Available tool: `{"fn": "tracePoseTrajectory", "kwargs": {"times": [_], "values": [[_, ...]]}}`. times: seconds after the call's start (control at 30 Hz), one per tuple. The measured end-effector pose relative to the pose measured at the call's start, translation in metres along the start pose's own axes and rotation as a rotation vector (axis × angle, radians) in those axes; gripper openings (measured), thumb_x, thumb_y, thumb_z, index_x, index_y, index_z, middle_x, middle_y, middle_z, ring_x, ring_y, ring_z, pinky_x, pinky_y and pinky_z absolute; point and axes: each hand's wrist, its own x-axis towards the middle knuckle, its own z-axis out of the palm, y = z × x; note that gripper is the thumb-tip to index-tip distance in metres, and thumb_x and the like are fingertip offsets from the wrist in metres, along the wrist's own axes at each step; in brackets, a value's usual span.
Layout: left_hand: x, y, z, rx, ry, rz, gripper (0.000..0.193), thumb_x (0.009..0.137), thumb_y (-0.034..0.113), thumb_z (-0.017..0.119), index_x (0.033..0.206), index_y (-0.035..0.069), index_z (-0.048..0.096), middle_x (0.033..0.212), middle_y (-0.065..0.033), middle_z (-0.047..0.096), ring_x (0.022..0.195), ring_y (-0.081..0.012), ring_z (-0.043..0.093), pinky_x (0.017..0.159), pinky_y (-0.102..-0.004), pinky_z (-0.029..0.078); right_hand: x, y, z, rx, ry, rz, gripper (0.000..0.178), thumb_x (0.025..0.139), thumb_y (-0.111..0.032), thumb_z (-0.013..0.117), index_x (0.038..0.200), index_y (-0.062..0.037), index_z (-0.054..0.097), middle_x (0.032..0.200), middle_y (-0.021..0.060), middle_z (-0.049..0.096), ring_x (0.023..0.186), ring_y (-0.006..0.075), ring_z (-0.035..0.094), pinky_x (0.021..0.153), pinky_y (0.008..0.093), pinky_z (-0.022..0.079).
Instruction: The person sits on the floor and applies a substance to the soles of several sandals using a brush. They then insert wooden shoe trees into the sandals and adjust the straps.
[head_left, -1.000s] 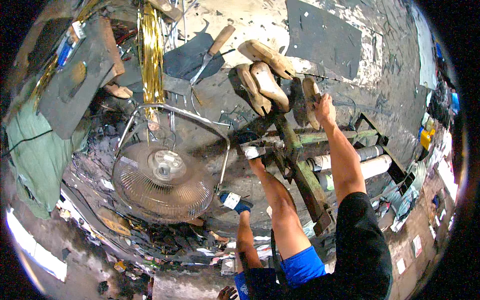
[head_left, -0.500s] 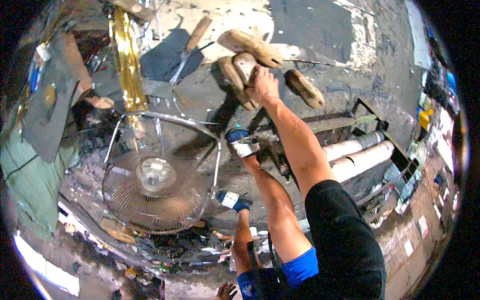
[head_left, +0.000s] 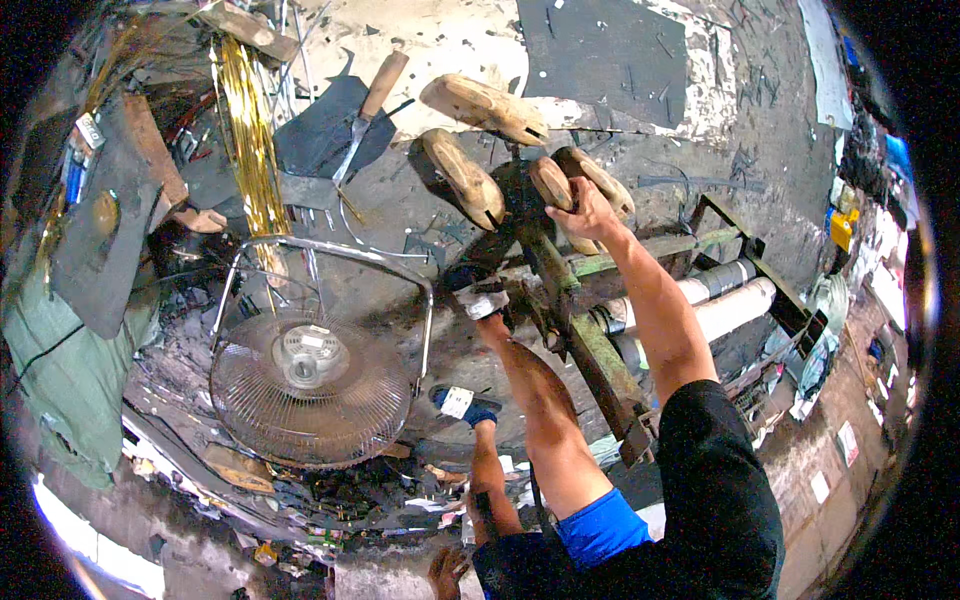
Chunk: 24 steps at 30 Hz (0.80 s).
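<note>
Gripping a wooden last (head_left: 549, 181) with the right hand (head_left: 592, 214), fingers bent narrow around its middle, thumb toward the near side. The last sits right beside a darker-sided last (head_left: 613, 187), just past the top end of a green metal stand (head_left: 553, 262); contact between the two lasts, or with the floor (head_left: 690, 157), cannot be told. Left of them, well apart, lie a third last (head_left: 462, 178) and a fourth last (head_left: 485, 108). Left hand (head_left: 447, 572) at the lower edge, dark; cannot tell whether its fingers hold anything. Step in hand, by my reading: picking out or pairing lasts. Next move seems to call for a firm hold and a clean lift or release, without knocking the neighbour.
</note>
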Motion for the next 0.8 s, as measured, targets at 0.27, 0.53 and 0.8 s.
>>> {"fn": "tracePoseTrajectory", "kwargs": {"times": [0.27,0.53,0.8], "values": [[0.023,0.005,0.010,0.043,0.061,-0.061,0.045,0.102,0.028,0.049,0.140,0.004,0.047,0.139,-0.0142,0.053,0.123,-0.0294,0.056,0.097,-0.0435,0.052,0.032,-0.088,0.017,-0.040,0.028,-0.174,0.074,0.080,-0.032,0.071,0.139,0.0009,0.041,0.122,0.0261,0.054,0.115,0.0435,0.053,0.099,0.0469,0.045],[0.019,0.042,0.052,0.221,0.260,-0.076,0.040,0.100,0.028,0.057,0.134,0.007,0.055,0.127,-0.0084,0.062,0.112,-0.0219,0.062,0.088,-0.0369,0.056,0.106,-0.159,0.037,-0.224,0.195,-0.079,0.059,0.082,-0.029,0.074,0.131,-0.0056,0.053,0.132,0.0258,0.048,0.126,0.0431,0.044,0.103,0.0525,0.038],[0.025,0.000,0.028,0.277,0.219,-0.038,0.043,0.100,0.027,0.057,0.136,0.004,0.052,0.130,-0.0099,0.060,0.115,-0.0234,0.060,0.090,-0.0380,0.055,0.114,-0.161,0.028,-0.373,0.184,-0.121,0.064,0.075,-0.040,0.079,0.127,-0.0081,0.058,0.157,0.0221,0.016,0.145,0.0451,0.016,0.111,0.0654,0.023]]}}
